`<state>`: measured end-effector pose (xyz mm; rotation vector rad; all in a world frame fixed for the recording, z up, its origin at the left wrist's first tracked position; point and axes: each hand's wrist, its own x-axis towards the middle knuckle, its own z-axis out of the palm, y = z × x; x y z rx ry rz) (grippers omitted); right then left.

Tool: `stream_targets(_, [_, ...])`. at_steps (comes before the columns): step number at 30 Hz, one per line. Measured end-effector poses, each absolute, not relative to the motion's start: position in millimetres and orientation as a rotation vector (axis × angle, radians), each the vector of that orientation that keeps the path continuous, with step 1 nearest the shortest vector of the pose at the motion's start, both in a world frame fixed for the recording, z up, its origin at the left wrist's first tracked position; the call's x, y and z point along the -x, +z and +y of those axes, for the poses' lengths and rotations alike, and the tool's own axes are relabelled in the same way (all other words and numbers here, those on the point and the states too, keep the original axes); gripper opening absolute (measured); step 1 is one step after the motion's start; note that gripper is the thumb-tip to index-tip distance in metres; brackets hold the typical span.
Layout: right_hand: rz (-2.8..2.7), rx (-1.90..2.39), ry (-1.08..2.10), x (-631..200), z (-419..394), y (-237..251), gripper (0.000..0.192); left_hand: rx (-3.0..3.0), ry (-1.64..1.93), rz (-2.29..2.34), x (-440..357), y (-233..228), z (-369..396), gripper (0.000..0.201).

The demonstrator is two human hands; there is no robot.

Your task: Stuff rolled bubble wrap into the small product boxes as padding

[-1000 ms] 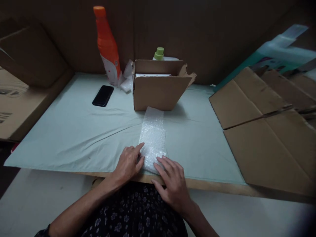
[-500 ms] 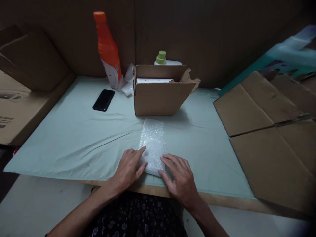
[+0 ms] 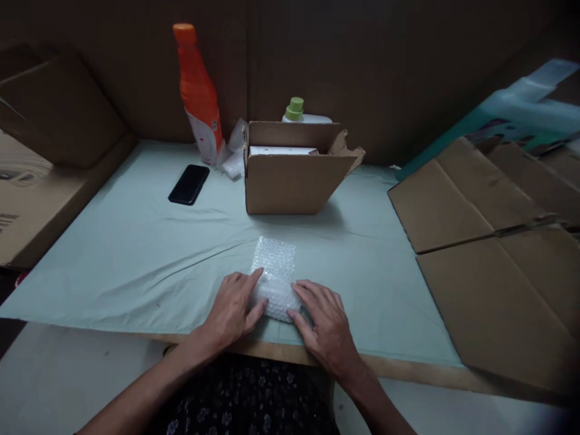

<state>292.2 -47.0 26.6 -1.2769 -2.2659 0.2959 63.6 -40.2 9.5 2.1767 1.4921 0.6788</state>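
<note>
A piece of bubble wrap (image 3: 277, 293) lies near the table's front edge, its near part folded into a thick bundle and its far end flat on the cloth. Whatever the folds may contain is hidden. My left hand (image 3: 233, 308) grips the bundle's left side, index finger on top and thumb at the near side. On the right side, my right hand (image 3: 324, 323) holds it with fingertips and thumb. Beyond the wrap stands an open cardboard box (image 3: 285, 184) with a white item (image 3: 283, 150) inside.
A black phone (image 3: 189, 184) lies at the left. Behind stand an orange bottle (image 3: 199, 96), crumpled bubble wrap (image 3: 233, 164) and a green-capped bottle (image 3: 295, 109). Cardboard boxes (image 3: 493, 290) flank the right, near a teal jug (image 3: 493, 118); another box (image 3: 27, 205) is left.
The flat far end of the bubble wrap has become shorter as the near bundle is folded over it. Both hands stay on its sides; the view has shifted slightly.
</note>
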Motion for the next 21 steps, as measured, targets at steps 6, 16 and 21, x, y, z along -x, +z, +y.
stream_targets(6, [-2.459,1.195,0.191,-282,-34,19,0.041,-1.993,0.815,1.653,-65,10,-17,0.052])
stream_targets(16, [-1.951,1.391,0.966,-277,-27,22,0.029,-0.566,1.107,1.065,-84,10,-53,0.102])
stream_targets(21, [-1.778,1.458,0.951,-285,-35,29,0.058,-0.509,1.138,0.987,-92,22,-49,0.107])
